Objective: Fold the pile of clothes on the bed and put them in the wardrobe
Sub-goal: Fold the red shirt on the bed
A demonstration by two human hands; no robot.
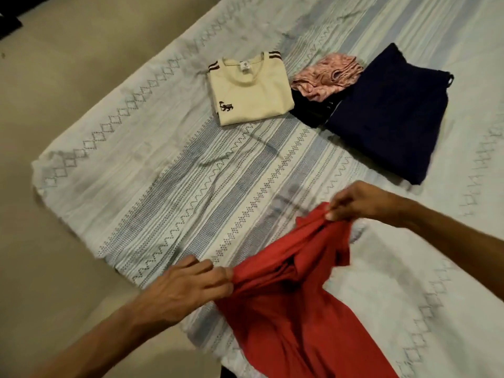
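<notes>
A red garment (286, 304) lies bunched on the near part of the bed, running off the bottom of the view. My left hand (191, 285) grips its left edge. My right hand (357, 203) pinches its upper right corner and lifts it slightly. Farther back a folded cream T-shirt (251, 91) with a small dark emblem lies flat. To its right sit a crumpled pink garment (324, 77), a black garment (311, 113) beneath it, and a folded navy garment (392, 115).
The bed carries a pale sheet (174, 170) with blue-grey woven bands and diamond borders. Its left edge runs diagonally beside a beige floor (54, 77). A dark object (8, 25) sits at the far upper left corner.
</notes>
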